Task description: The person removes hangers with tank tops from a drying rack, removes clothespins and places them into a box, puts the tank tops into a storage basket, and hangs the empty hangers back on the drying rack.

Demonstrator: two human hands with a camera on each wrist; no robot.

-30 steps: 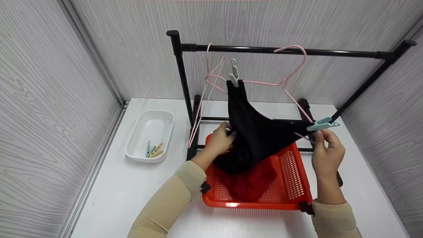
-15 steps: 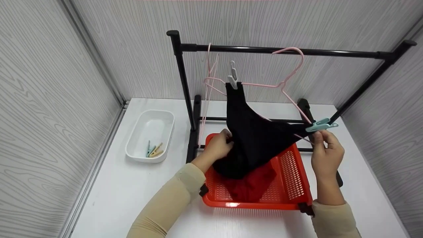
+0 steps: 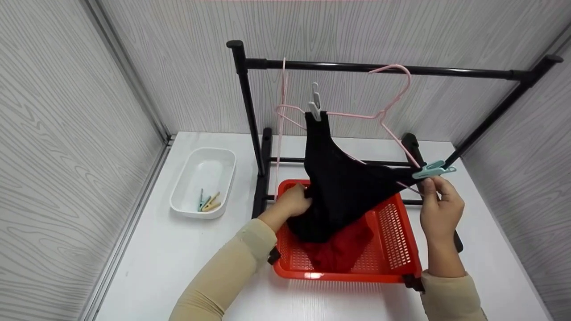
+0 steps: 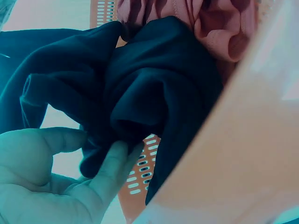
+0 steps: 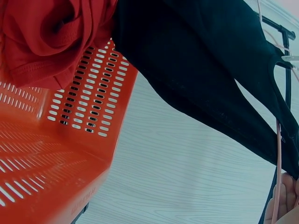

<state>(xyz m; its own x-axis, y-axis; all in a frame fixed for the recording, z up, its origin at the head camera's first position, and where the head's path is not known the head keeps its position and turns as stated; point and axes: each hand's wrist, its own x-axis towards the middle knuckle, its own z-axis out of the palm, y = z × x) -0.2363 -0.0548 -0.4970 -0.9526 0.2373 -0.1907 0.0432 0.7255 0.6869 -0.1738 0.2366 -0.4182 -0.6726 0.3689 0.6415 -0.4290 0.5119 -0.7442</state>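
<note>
A black garment [image 3: 345,191] with narrow strap-like ends hangs from a pink hanger [image 3: 383,113]. A white clothespin [image 3: 315,107] clips one end and a teal clothespin [image 3: 432,170] the other. My left hand [image 3: 290,205] pinches the garment's lower left part, and in the left wrist view thumb and fingers meet in its dark folds [image 4: 154,84]. Just below the teal clothespin, my right hand [image 3: 441,209] grips the hanger's right corner. The black cloth touches these fingers, and it partly hides them in the right wrist view.
A red basket [image 3: 401,240] holds red cloth [image 3: 341,252] under the garment. Around it stands a black rack with a top rod [image 3: 334,66]. Another pink hanger [image 3: 282,89] hangs at the rod's left. A white tray [image 3: 203,174] with several clothespins [image 3: 208,203] sits left.
My left hand has moved down and slightly left with the black cloth, which hangs a little lower. The left-hand pink hanger has swung edge-on. My right hand has barely moved.
</note>
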